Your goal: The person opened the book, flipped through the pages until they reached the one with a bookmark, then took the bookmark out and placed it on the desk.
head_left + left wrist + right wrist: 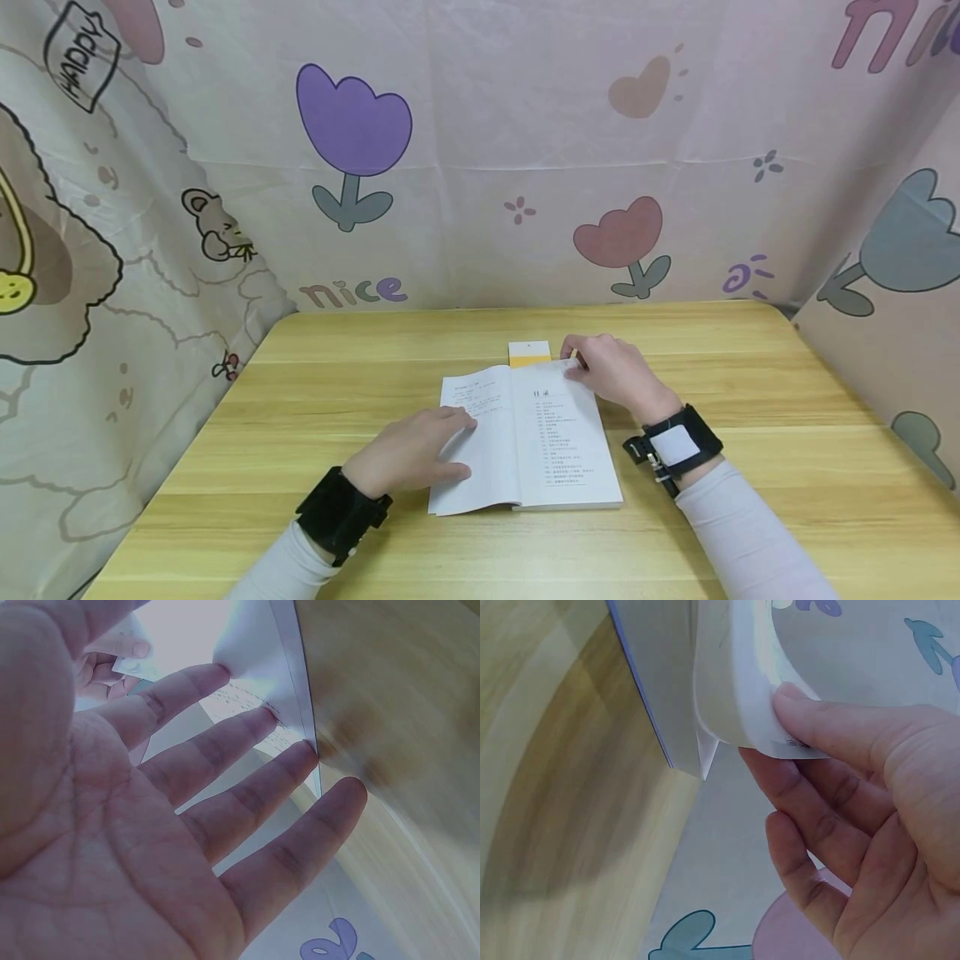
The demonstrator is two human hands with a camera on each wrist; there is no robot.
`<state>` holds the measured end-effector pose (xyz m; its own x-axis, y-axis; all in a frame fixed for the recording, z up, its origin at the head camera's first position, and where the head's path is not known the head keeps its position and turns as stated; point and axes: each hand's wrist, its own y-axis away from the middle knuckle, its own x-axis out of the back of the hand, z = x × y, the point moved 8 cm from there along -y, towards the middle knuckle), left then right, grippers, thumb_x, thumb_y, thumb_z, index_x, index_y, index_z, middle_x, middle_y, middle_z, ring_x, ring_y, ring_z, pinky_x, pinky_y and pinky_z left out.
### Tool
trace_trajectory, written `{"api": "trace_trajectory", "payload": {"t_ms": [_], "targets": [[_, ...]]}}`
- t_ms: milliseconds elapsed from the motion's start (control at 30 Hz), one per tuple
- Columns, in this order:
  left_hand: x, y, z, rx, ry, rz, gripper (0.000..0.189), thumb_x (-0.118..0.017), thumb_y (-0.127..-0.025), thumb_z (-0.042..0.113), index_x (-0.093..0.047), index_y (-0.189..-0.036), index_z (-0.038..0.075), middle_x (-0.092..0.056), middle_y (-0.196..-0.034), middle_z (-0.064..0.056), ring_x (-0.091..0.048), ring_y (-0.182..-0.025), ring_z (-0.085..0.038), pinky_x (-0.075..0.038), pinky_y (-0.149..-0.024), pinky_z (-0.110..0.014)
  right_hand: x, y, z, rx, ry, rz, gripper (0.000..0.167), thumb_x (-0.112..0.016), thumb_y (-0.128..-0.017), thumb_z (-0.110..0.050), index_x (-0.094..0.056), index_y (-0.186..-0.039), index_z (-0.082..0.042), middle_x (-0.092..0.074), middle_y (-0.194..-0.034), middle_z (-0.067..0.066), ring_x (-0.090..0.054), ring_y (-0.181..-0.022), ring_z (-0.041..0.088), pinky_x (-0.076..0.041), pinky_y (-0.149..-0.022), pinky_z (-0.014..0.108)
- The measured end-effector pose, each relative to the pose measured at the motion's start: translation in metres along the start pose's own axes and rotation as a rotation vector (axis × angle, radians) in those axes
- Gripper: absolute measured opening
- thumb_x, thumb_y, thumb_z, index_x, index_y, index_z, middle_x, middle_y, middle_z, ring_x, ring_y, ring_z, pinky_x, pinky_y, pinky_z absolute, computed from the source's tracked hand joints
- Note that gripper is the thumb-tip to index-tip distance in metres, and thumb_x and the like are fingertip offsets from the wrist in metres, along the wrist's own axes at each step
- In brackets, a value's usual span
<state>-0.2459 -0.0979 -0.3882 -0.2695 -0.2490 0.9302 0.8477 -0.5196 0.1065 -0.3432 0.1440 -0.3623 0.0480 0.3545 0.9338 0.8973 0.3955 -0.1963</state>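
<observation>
An open book [566, 458] lies on the table, printed lines on its right page and script-like lines on its left page [480, 483]. My left hand [408, 450] rests on the left page with fingers spread and fairly straight; in the left wrist view its fingertips touch the paper. At the book's upper right corner, my right hand [618, 375] pinches a page. The right wrist view shows that page [742, 690] bent in a curve, held between thumb and index finger, the other fingers loosely bent below. A white and yellow card [528, 353] sticks out beyond the book's top edge.
The wooden table [262, 442] extends around the book on all sides. Behind it hangs a patterned cloth [480, 125] with flowers and hearts, which continues along both sides. A black strap band [341, 512] sits on each wrist.
</observation>
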Motion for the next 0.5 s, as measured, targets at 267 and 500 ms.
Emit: {"api": "trace_trajectory", "payload": {"t_ms": [267,500], "targets": [[-0.0002,0.0,-0.0002,-0.01,-0.006,0.002,0.057,-0.085,-0.093,0.031,-0.066,-0.143,0.01,-0.064,-0.152,-0.014,-0.06,-0.142,-0.037,-0.052,-0.115,-0.058,-0.0001,-0.0017,0.0007,0.007,-0.003,-0.001,0.008,-0.077,-0.099,-0.011,-0.073,-0.107,-0.012,-0.077,-0.097,0.009,-0.061,-0.073,0.017,-0.044,-0.059,0.026],[-0.0003,0.0003,-0.0003,-0.007,0.0,-0.001,0.058,-0.084,-0.093,0.031,-0.065,-0.144,0.01,-0.062,-0.154,-0.015,-0.059,-0.144,-0.038,-0.051,-0.116,-0.06,0.0031,-0.001,0.0005,0.027,0.038,0.026,0.01,-0.076,-0.102,-0.021,-0.076,-0.104,-0.011,-0.074,-0.108,0.01,-0.062,-0.083,0.02,-0.053,-0.07,0.034]]}}
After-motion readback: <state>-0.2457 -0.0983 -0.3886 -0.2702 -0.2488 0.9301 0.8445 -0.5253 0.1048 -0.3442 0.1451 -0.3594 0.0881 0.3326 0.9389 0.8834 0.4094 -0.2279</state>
